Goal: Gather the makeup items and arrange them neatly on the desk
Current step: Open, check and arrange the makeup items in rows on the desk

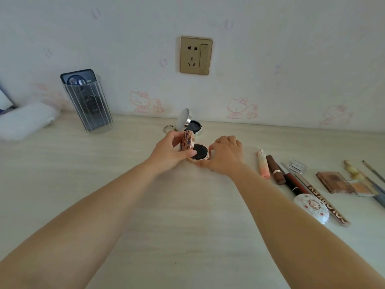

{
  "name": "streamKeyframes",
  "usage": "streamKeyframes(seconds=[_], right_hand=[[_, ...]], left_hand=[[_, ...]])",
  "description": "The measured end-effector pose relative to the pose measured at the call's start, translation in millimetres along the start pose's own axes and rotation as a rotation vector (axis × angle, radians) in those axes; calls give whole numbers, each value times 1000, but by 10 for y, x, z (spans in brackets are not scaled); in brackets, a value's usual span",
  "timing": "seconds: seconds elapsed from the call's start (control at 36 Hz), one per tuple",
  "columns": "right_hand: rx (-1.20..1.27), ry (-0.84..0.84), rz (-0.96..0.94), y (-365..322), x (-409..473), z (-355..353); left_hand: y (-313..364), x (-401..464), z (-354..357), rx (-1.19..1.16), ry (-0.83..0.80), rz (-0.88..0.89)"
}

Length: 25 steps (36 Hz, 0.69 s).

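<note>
Open rose-gold compact (194,150) mid-desk (187,215), pinched by left hand (168,151) at upright lid, right hand (226,155) curled around base; hinge leftward, lid closes rightward, down onto base

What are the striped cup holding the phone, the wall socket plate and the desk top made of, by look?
Striped cup: clear plastic or glass, open which; the phone shows through it.
Wall socket plate: brushed gold finish with a soft sheen, metal or metallised plastic.
Desk top: pale wood-grain, matte, likely laminate; faint streaks run across it.
</note>
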State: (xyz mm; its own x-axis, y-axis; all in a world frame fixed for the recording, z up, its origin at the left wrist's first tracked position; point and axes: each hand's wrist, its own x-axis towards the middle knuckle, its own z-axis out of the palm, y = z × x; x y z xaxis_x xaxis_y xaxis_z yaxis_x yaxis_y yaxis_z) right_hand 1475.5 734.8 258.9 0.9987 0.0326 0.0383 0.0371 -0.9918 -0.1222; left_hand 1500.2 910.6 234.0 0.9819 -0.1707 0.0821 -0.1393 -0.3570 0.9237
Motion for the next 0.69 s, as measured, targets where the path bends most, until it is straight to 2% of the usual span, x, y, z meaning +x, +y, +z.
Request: streamKeyframes(seconds=[0.22, 0.47, 0.69], right_hand=[[83, 24, 80, 170, 147, 122], [168, -8, 141, 427, 272, 91], [279, 37, 216, 582, 422, 172]], left_hand=[[28, 132, 248, 76, 74, 75], [71, 312, 445, 214, 5, 121], [88, 469, 665, 317, 123, 90]])
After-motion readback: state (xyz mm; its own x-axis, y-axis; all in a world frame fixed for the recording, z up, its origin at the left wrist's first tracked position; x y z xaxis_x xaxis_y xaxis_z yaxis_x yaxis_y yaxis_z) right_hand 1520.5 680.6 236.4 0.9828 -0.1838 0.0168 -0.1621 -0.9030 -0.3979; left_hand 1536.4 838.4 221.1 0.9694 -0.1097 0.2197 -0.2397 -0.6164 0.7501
